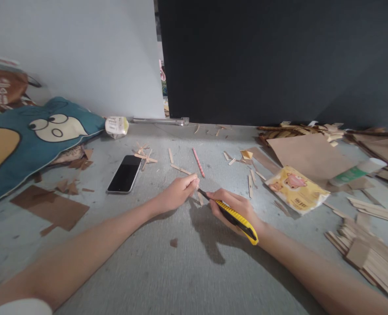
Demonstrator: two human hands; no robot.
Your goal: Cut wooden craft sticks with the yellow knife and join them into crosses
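Note:
My right hand [234, 208] is closed around a yellow and black utility knife [238, 217], its blade tip pointing left at a small wooden stick [200, 197] on the grey floor. My left hand [178, 191] is closed in a pinch, fingertips pressing that stick down just beside the blade. A pink pencil [198, 162] lies a little beyond both hands.
A black phone [125, 173] lies left of my hands. Loose wooden sticks [144, 156] are scattered behind. A yellow tissue pack [295, 189], cardboard sheets [308, 154] and stacked strips [368, 253] fill the right. A blue cushion [26, 135] and brown card scraps [51, 208] lie left.

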